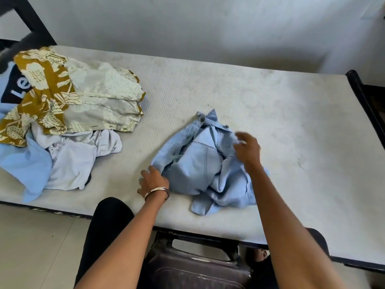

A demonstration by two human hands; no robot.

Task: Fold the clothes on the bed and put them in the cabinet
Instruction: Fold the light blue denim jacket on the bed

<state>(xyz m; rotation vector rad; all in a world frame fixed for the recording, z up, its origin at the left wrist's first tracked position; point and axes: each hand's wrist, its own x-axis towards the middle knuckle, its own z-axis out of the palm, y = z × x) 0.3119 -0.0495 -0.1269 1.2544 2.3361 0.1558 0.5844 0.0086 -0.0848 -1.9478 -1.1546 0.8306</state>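
There is one view only, from a wide-angle camera worn on the person's head. It looks forward and steeply down across the bed [239, 97], from the near long side towards the wall [187, 28] on the far side. The mattress runs slantwise through the picture, its straight edges bowed by the lens. The camera sits close: both forearms reach in from the bottom edge, and the floor [37, 247] and the bed frame [208, 239] just below the person show at the near edge.
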